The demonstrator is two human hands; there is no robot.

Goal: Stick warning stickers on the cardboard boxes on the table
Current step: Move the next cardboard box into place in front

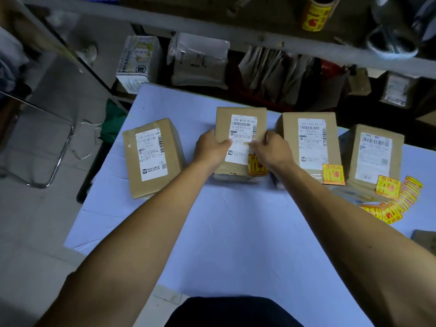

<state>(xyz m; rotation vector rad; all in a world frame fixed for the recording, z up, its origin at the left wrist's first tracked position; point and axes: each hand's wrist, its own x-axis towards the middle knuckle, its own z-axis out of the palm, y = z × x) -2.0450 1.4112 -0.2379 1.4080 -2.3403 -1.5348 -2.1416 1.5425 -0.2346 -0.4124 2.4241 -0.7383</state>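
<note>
On the blue-covered table (236,232), the left hand (210,148) grips the second cardboard box (238,128) at its nine o'clock edge; the right hand (271,147) seems to pinch its label at three o'clock, and a warning sticker (256,166) sits at its five o'clock corner.

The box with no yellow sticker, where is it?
In the head view, the plain box lies at the left end of the row on the table, just left of the box that both hands are holding.
</note>
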